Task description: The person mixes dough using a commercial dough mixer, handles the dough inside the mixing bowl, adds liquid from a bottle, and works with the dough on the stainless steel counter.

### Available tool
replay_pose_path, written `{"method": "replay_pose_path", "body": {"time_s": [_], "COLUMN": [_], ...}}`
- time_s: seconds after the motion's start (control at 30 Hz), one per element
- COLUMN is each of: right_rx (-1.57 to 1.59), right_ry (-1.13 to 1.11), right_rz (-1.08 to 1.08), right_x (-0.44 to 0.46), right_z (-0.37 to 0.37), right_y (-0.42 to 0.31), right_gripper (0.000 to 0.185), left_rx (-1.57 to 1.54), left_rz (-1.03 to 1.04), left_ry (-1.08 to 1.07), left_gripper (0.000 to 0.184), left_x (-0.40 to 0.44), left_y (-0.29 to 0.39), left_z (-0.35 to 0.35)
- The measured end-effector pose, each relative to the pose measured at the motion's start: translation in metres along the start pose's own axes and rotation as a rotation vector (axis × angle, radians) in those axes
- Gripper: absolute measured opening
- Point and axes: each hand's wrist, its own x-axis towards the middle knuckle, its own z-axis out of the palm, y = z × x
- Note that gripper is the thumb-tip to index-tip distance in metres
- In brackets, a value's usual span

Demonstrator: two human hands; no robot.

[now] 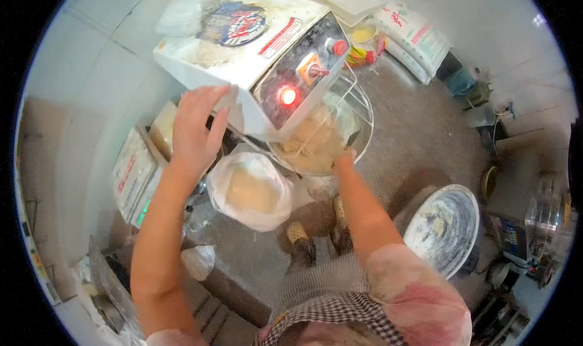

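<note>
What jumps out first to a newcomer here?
Probably the glowing red light on the front panel of the white machine, with the left hand raised by the machine's near corner. Next, the wire-guarded bowl of doughy mix below it, the right hand at its near side. Then the big residue-smeared basin, lower right.

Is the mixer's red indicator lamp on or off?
On: the indicator lamp glows brightly on the control panel of the mixer.

Commercial kitchen, large dough mixer (249, 61), powder-filled bag (262, 221), stacked sacks (419, 36)
</note>
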Motion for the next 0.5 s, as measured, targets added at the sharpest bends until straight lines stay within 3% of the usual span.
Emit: {"method": "replay_pose_path", "body": {"time_s": [0.1,0.17,0.2,0.3,0.5], "right_rx": [-0.029,-0.180,-0.259,-0.129,-0.388], "right_ry": [0.034,-0.084,-0.146,0.033,0.252], "right_rz": [-0.209,-0.147,-0.113,0.004,-0.341], "right_x": [-0.003,0.030,0.046,0.095,0.139], "right_z": [0.005,0.005,0.007,0.021,0.044], "right_y": [-0.022,-0.038,-0.042,-0.009,0.026], "right_gripper": [0.008,0.006,0.006,0.009,0.014], "left_rx": [-0.085,-0.144,-0.037,-0.053,-0.019], "left_rz": [0.004,-0.055,0.074,-0.061,-0.014], "left_ry": [0.014,0.007,0.058,0.059,0.016], "left_gripper": [0.027,0.026,0.023,0.021,0.017], "left_x": [0.039,0.057,0.065,0.074,0.075], "left_y": [0.002,-0.001,-0.003,-0.003,0.000], "left_z": [0.039,0.058,0.064,0.077,0.081]}}
